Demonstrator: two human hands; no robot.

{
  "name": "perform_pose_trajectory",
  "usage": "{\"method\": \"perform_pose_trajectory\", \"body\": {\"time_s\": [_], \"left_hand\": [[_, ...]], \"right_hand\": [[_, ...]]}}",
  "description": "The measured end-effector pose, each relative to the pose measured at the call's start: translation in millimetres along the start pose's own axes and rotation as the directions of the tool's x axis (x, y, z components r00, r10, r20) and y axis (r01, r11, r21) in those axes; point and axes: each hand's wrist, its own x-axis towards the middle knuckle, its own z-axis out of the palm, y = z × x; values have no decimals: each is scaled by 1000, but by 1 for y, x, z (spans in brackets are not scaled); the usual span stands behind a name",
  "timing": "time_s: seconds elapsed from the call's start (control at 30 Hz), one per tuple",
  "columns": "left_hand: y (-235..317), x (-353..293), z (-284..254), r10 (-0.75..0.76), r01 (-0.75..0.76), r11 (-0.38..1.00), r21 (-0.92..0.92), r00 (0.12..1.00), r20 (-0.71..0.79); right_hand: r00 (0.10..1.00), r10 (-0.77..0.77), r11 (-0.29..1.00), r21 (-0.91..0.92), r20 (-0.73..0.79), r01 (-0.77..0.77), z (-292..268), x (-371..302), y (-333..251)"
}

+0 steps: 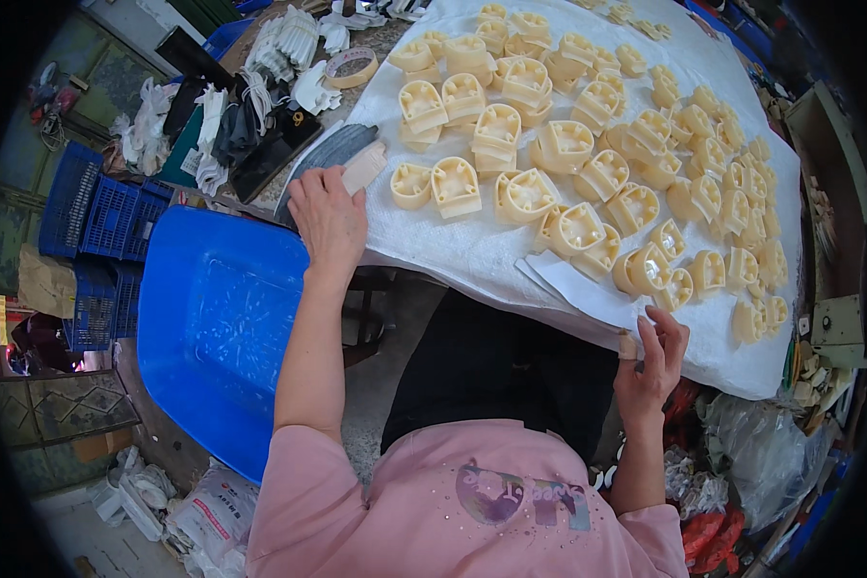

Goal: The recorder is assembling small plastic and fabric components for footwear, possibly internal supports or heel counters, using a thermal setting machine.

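Here's the left hand [329, 217] at the near left corner of the work surface, fingers bent, reaching onto a pale tan, flat, oblong block [364, 169]. Thumb and forefinger sit close against its near end, but I can't tell whether they pinch it or merely rest there. Just beyond lies a dark grey-blue, smooth, flat piece [332, 149], partly covered by that block and hand.

Over to the right hand [653, 358], at the near edge of the white woven sheet [395, 231]: fingers loosely curled, thumb standing apart from them, nothing seen in its grasp. A tan wrap [628, 345] circles the thumb. Close by, a little farther left, thin white flat sheets [588, 292] lie overlapping at the near edge.

And across the white sheet, a crowd of cream-coloured, rounded, hollow plastic parts [455, 185], some stacked, running from the left side to the far right. The nearest left pair stands just right of the block.

Down on the left, a deep blue plastic basin [169, 318] sits under the left forearm; blue slatted plastic crates [116, 223] stand beyond it. Far left, a tan ring-shaped tape roll [354, 81] lies near bundled white fabric gloves [287, 39].
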Motion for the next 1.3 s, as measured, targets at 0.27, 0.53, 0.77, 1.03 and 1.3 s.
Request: {"method": "perform_pose_trajectory", "body": {"time_s": [0.27,0.53,0.77,1.03,1.3], "left_hand": [[6,-3,2,31,-30,999,-12,999,39],[8,2,-4,-49,81,990,-118,966,255],[10,-8,-19,-29,99,936,-339,978,206],[70,-56,-72,19,447,267,-854,883,468],[128,-106,-67,424,532,110,-839,739,524]], "right_hand": [[999,-28,994,107,-39,32,-9,3,-16],[998,48,967,248,29,-54,-15,-8,-29],[811,21,842,427,585,-329,-20,6,-47],[821,-58,833,481,568,-274,-11,18,-59],[921,22,958,255,390,-130,3,24,-60]]}}
